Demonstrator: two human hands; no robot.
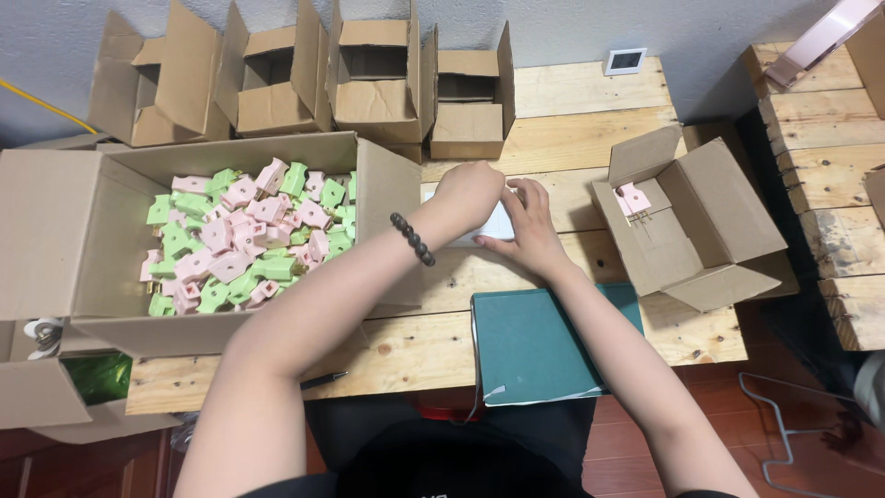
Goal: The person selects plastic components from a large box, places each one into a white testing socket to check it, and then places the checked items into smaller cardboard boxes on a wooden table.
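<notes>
Notebook: teal cover (539, 346), flat at near bench (590, 92) edge.
Hands: left hand (468, 194) and right hand (530, 226) together, holding small white flat box (496, 226) mid-bench.
Big carton (55, 231): left, heaped with pink and green plastic parts (244, 240).
Small carton (701, 221): right, pink parts (632, 199) inside.
Far cartons (369, 83): open, contents unseen.

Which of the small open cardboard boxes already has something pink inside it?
The small box to the right of the hands, standing apart from the others. A pink piece lies inside it, while the four small boxes in the back row show nothing inside.
</notes>
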